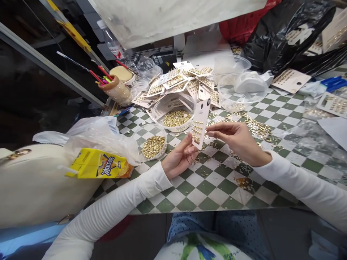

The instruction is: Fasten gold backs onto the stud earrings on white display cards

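My left hand (181,159) grips a white earring card (202,112) by its lower end, between thumb and fingers. Rows of small gold earrings run across the card, which is tilted nearly upright. Beside its right edge, my right hand (241,141) is closed in a pinch; anything between those fingertips is too small to make out. Just behind the card stands a clear round tub (155,115) with tiny gold pieces (176,118) in it. More gold bits (153,147) lie in a shallow clear dish near my left wrist. Loose gold rings (256,127) are scattered beyond my right hand.
A heap of filled earring cards (177,80) rises behind the tub. Clear containers (242,88) and a black plastic bag (284,39) occupy the back right. At left are a yellow drink carton (100,164), a pale bag (40,184) and a pen cup (116,90) on the checkered table (196,196).
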A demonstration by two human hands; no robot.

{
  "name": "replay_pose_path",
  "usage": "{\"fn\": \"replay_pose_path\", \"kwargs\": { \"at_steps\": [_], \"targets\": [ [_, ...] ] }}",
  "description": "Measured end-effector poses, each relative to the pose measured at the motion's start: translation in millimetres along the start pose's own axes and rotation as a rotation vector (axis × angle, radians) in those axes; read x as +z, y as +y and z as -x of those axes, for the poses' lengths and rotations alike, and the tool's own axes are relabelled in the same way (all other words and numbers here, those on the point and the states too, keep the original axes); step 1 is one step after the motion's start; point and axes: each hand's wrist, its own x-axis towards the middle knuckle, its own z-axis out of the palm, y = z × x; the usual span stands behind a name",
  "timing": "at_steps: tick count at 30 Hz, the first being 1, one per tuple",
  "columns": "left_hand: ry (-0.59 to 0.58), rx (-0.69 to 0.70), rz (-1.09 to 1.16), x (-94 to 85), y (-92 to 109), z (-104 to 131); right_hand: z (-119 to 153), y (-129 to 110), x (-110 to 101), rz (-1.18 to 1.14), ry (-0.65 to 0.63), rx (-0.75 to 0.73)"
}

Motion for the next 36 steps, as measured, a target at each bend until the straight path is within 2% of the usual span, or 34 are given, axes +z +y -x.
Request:
{"fn": "replay_pose_path", "kwargs": {
  "at_steps": [6, 12, 18, 20, 24, 27, 36],
  "targets": [
    [-0.059, 0.066, -0.106, 1.1, -3, 1, -3, 4, -3, 0.021, -0.035, 0.088],
    [-0.039, 0.094, -0.298, -7.8, -7, -1, -2, 7, -3, -0.036, -0.011, 0.069],
    [-0.072, 0.153, -0.373, -14.3, -9, -5, -4, 16, -4, 0.048, -0.056, 0.042],
    [-0.072, 0.151, -0.401, -16.1, -10, -5, -3, 16, -4, 0.108, -0.054, 0.004],
    [-0.063, 0.131, -0.444, -17.5, -11, -5, 3, 11, -1, 0.272, 0.008, -0.181],
    [-0.085, 0.117, -0.453, -16.1, -10, -4, 5, 7, 0, 0.303, 0.004, -0.245],
    [-0.106, 0.104, -0.462, -12.1, -7, -2, 6, 9, -1, 0.207, -0.078, -0.092]
  ]
}}
